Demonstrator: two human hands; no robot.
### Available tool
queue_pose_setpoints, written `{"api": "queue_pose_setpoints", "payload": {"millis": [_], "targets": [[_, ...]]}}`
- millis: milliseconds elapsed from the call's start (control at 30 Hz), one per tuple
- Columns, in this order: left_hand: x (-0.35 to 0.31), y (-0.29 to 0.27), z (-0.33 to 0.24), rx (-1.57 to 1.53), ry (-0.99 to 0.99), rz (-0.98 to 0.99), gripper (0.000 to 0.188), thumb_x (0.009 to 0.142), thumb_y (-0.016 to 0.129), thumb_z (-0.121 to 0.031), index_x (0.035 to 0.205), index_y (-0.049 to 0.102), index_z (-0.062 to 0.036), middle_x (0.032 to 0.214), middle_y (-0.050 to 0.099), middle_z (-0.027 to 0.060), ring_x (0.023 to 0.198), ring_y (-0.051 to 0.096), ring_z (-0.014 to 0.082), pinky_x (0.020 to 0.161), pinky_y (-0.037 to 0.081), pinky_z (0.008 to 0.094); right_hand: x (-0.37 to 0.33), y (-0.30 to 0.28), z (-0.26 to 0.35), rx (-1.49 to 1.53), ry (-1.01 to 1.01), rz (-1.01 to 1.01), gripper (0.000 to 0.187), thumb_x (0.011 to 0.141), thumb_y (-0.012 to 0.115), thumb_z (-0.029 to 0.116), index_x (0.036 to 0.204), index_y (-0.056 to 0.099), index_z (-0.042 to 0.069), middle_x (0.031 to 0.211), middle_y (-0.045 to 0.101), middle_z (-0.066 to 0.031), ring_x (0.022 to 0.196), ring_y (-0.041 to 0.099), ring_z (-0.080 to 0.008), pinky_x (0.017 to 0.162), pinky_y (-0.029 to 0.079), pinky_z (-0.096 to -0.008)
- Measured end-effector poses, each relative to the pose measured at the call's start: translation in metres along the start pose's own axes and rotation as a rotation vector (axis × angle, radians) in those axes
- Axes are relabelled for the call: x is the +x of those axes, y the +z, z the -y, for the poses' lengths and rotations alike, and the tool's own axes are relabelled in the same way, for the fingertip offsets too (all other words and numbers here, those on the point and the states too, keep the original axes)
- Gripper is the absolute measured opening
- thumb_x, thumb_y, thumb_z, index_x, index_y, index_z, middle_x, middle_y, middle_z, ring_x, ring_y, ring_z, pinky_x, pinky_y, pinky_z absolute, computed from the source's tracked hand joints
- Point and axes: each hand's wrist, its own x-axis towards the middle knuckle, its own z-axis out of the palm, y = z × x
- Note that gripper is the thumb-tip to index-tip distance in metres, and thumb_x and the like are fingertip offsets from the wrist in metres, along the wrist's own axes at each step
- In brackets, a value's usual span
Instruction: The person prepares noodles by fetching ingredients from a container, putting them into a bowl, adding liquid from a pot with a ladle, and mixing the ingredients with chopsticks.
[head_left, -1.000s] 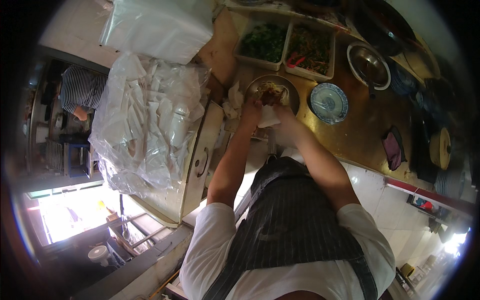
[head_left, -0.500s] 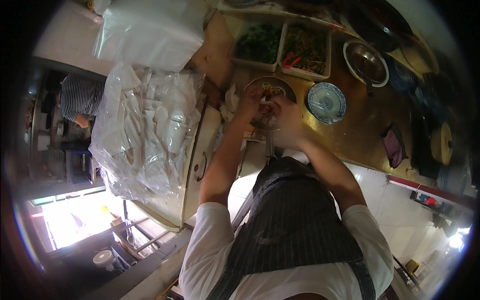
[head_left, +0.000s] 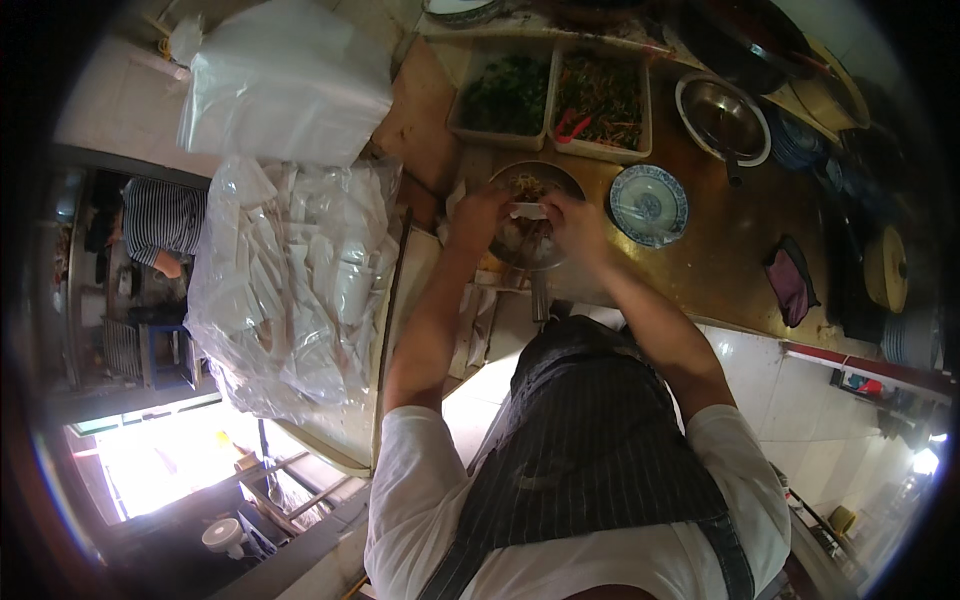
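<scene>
Over a round metal pan (head_left: 570, 182) at the near edge of the counter, my two hands face each other. A flat white strip (head_left: 528, 211), too small to tell whether paper or dough, spans between their fingers. My left hand (head_left: 480, 214) pinches its left end, and my right hand (head_left: 574, 226) pinches the right end. Yellow shreds (head_left: 527, 184) lie in the far part of the pan, with pale and brownish bits nearer me. The pan's handle (head_left: 540, 297) points toward me.
Beyond the pan stand tubs of green herbs (head_left: 505, 95) and mixed shredded vegetables (head_left: 600, 100), with red tongs (head_left: 570, 125). A blue-white bowl (head_left: 649, 206), steel bowl (head_left: 723, 118) and purple cloth (head_left: 790, 281) sit rightward. Left is a plastic bag (head_left: 290, 280) of white paper pieces; another person (head_left: 160, 215) is far left.
My hands have drawn apart, the left one leftward, so the white strip now shows stretched between them. More of the pan is visible. The view has shifted slightly.
</scene>
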Motion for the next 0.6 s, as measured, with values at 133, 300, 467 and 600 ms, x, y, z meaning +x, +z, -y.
{"api": "queue_pose_setpoints", "payload": {"millis": [133,300,467,600], "targets": [[-0.005,-0.008,-0.001,0.248,0.019,0.077,0.016,0.076,0.066,-0.015,0.09,0.062,-0.0086,0.081,0.062,0.0126,0.075,0.063,0.0315,0.063,0.051,0.0407,-0.005,-0.014,0.02,-0.126,0.015,0.051,0.012,0.082,0.057,0.012,0.092,0.061,0.007,0.085,0.062,-0.0196,0.078,0.061,-0.0384,0.066,0.049,-0.0445],[0.02,-0.029,-0.048,0.489,-0.033,0.377,0.021,0.076,0.066,-0.016,0.095,0.062,-0.0096,0.088,0.063,0.0121,0.084,0.063,0.0308,0.066,0.051,0.0399,-0.007,-0.003,-0.012,-0.022,-0.041,0.059,0.016,0.08,0.058,0.013,0.095,0.06,0.007,0.091,0.062,-0.0191,0.084,0.059,-0.0389,0.071,0.049,-0.0455],[0.017,0.003,-0.047,0.403,0.118,0.194,0.024,0.078,0.061,-0.008,0.101,0.063,-0.007,0.097,0.06,0.0145,0.082,0.062,0.0297,0.065,0.052,0.0402,-0.005,-0.022,-0.025,0.049,-0.241,-0.12,0.012,0.082,0.059,0.007,0.094,0.061,0.006,0.09,0.064,-0.0141,0.083,0.062,-0.0342,0.068,0.049,-0.0406],[0.009,0.024,-0.029,0.384,-0.017,0.13,0.024,0.075,0.061,-0.002,0.099,0.063,-0.0026,0.099,0.06,0.013,0.086,0.061,0.0306,0.069,0.051,0.0404,-0.013,-0.12,-0.053,-0.058,0.066,-0.338,0.027,0.078,0.055,0.001,0.104,0.061,0.004,0.102,0.061,-0.0172,0.096,0.057,-0.0362,0.083,0.046,-0.0397]]}}
